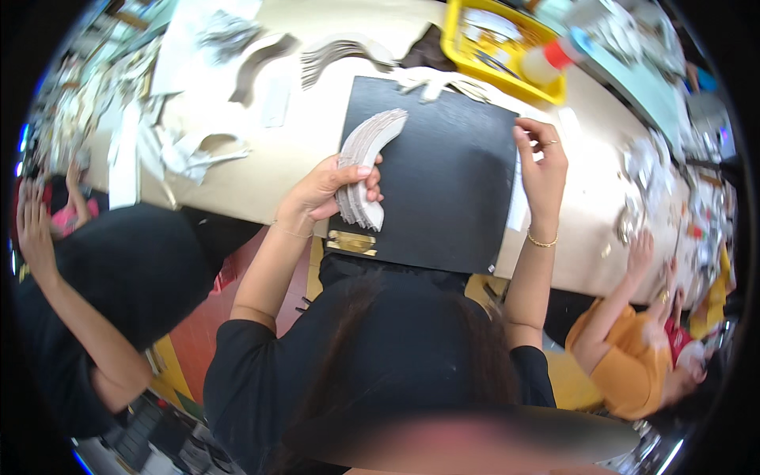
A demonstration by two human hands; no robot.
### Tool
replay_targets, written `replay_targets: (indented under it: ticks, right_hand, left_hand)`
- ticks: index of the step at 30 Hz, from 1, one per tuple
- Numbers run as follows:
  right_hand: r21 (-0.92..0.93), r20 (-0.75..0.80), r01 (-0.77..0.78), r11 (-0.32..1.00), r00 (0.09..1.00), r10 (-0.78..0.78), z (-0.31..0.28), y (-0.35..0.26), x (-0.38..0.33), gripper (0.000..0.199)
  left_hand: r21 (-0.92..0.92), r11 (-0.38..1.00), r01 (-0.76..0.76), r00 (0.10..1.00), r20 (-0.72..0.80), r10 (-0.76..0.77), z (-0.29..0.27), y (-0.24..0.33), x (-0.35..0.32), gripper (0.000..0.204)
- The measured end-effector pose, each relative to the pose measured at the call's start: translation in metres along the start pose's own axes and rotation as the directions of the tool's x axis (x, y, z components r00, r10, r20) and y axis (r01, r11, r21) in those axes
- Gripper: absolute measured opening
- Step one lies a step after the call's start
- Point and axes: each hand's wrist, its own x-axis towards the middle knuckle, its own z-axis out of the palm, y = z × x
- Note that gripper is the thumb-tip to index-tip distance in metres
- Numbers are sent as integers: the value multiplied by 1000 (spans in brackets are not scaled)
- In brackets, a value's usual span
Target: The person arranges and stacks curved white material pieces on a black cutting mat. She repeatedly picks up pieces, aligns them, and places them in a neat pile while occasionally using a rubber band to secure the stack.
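Note:
My left hand (332,190) is wrapped round a stack of curved, flat, pale grey-white pieces (372,146). The pieces stand fanned slightly, edges showing in layers, above the left side of a square black board (451,174). At the board's far right corner is my right hand (546,158), raised, with thumb and forefinger brought together in a pinch. Anything between those fingertips is too small to make out. A worn strip of gold-coloured tape (351,242) sticks to the board's near left corner.
Pale curved strips (443,82) lie along the board's far edge. Beyond are a yellow basket (507,81) with a red-banded bottle (546,62), a dark brown piece (426,49), and curved stacks (344,51). People sit left, in black (150,277), and right, in orange (625,356).

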Motion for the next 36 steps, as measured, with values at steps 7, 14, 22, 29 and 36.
replay_targets:
  ticks: [7,14,22,29,36]
  right_hand:
    - [51,426,711,701,620,-659,200,-81,34,31]
    - [-77,542,885,458,423,-726,333,-118,44,28]
    - [457,369,325,828,778,-509,243,-117,41,21]
    - [643,499,-411,646,865,53,79,-22,-5,45]
    - [332,79,-1,943,997,-26,-17,19,-59,17]
  left_hand:
    - [-111,933,-341,907,-301,295,-34,15,-80,40]
    - [-96,894,-438,840,-399,368,-62,1,-131,42]
    - [-34,870,-492,803,-404,438,-68,16,-114,45]
    - [143,958,-250,935,-223,277,-3,25,-35,47]
    - [21,1000,-12,998,60,11,69,11,34,41]
